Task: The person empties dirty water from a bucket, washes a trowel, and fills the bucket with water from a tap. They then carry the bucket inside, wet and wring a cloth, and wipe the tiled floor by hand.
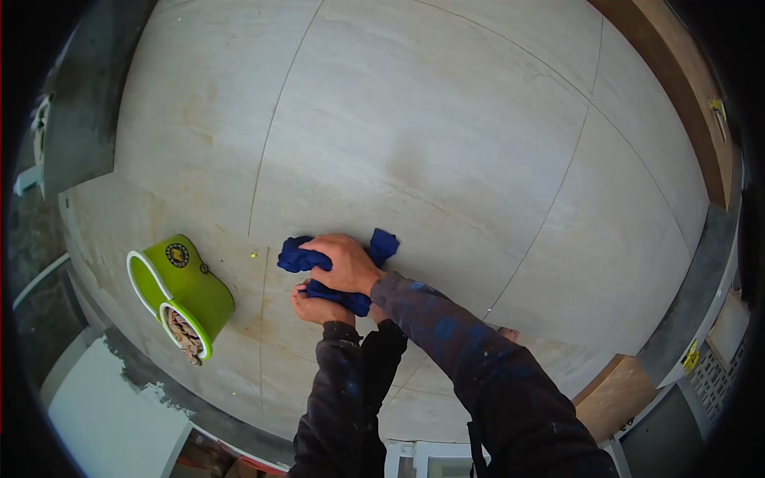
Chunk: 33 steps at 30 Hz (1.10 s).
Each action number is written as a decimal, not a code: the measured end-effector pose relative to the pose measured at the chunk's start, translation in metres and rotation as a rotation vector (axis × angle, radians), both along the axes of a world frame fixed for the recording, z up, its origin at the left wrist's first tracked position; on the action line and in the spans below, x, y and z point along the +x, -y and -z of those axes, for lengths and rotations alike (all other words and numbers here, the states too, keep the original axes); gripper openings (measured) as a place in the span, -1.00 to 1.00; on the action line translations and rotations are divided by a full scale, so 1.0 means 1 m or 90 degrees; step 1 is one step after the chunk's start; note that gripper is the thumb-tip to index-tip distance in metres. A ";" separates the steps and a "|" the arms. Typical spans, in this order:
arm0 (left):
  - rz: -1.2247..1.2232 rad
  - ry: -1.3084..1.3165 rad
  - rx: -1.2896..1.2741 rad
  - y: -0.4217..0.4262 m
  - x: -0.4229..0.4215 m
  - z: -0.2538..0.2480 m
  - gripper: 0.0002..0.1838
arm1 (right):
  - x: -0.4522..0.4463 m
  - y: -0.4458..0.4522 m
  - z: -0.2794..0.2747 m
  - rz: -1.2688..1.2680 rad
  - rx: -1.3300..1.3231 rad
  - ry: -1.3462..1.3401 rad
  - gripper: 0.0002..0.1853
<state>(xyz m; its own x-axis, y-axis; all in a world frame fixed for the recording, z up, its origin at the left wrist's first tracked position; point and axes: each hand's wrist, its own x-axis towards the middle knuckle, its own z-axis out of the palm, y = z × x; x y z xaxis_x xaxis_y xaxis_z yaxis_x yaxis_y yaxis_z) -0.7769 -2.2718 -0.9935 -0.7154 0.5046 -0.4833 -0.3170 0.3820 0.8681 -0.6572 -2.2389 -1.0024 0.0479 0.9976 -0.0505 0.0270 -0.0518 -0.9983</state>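
Observation:
A dark blue cloth (301, 256) is bunched up low over the tiled floor, with one end (383, 245) sticking out past my right wrist. My right hand (344, 263) is closed around the upper part of it, knuckles up. Just below, my left hand (320, 308) has its fingers curled against the lower fold of the same cloth. The palm side of both hands is hidden. To the left of my hands stands a green bucket (209, 291) with a white rim and handle, and a beige rag or mop head hangs from its round basket (185, 338).
Large pale tiles (446, 159) with brownish stains spread out ahead. Part of a bare foot (508, 334) shows beside my right sleeve. A wooden block (615, 394) lies at lower right, a brown wooden board (677, 72) along the upper right. A white panel (111, 410) is at lower left.

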 end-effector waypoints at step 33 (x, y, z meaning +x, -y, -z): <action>1.025 -0.685 0.271 -0.136 -0.120 0.042 -0.64 | -0.111 -0.059 0.018 0.225 -0.091 0.623 -0.33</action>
